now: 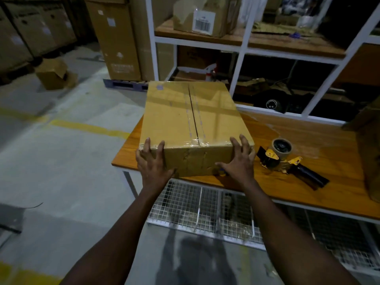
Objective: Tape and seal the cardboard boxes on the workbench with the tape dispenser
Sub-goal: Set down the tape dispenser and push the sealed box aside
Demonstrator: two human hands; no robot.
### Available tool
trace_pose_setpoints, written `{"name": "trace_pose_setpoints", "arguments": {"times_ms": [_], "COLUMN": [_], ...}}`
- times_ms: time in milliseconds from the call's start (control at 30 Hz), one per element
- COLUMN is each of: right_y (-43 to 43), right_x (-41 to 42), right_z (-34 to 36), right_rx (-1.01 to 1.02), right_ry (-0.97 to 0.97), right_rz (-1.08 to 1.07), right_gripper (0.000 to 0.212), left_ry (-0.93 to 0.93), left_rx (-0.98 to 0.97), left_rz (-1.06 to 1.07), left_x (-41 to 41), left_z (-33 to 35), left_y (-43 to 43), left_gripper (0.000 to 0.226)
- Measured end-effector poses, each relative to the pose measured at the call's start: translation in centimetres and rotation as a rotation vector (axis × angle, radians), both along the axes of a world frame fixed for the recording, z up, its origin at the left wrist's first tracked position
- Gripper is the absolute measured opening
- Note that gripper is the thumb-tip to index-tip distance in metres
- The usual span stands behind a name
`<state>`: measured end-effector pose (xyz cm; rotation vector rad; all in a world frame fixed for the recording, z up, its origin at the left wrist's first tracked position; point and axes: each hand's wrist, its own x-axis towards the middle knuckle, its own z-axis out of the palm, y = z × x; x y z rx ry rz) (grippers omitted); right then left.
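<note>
- The cardboard box sits on the near left corner of the workbench, its top seam running away from the person, probably squared up for taping.
- The left hand grips the box's near left corner with fingers bent over the top edge. The right hand grips the near right corner, thumb low on the front face. This two-sided hold likely steadies or slides the box.
- The tape dispenser lies just right of the box, unheld.
- Glossy film shows at the seam's near end; whether the whole seam is taped is unclear.
- Far right of the box, another carton is cut off by the frame.
</note>
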<state>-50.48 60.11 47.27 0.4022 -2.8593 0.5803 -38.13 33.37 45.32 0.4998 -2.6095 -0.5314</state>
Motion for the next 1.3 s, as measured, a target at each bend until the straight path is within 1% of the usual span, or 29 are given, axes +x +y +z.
{"name": "trace_pose_setpoints", "arguments": {"times_ms": [100,267,367,533,633,867,933,1000,1200,1300], "right_y": [-0.7,-0.9,-0.4,1.8,4.2,12.9,16.1,19.5,29.7,35.4], "right_x": [0.5,0.9,1.5,2.9,3.4,2.9,3.0,3.3,5.1,6.5], "right_z": [0.3,0.6,1.0,2.2,3.9,10.9,13.1,15.4,21.9,24.8], "right_rx": [-0.023,-0.069,-0.103,-0.100,-0.146,-0.232,-0.229,-0.224,-0.205,-0.165], "right_ry": [-0.027,0.020,0.085,0.187,0.255,0.444,0.504,0.560,0.717,0.767], "right_rz": [-0.075,-0.110,-0.130,-0.148,-0.183,-0.322,-0.360,-0.411,-0.599,-0.694], "right_gripper": [0.103,0.095,0.097,0.097,0.095,0.093,0.094,0.094,0.092,0.090], "left_ry": [0.014,0.056,0.101,0.199,0.278,0.480,0.548,0.598,0.701,0.727], "left_rx": [0.025,0.049,0.042,-0.003,-0.036,-0.075,-0.063,-0.052,-0.001,-0.017], "left_rz": [0.033,0.055,0.079,0.072,0.014,-0.147,-0.205,-0.258,-0.427,-0.527], "left_x": [-0.4,-0.4,-0.1,1.3,0.8,-3.5,-4.9,-6.2,-9.5,-10.7], "left_z": [-0.2,0.4,1.3,2.7,4.5,11.6,13.6,15.7,22.2,25.2], "left_y": [0.5,0.9,1.4,3.0,5.1,12.6,15.2,18.1,28.6,34.1], "left_gripper": [0.103,0.096,0.093,0.093,0.094,0.091,0.086,0.086,0.083,0.082]}}
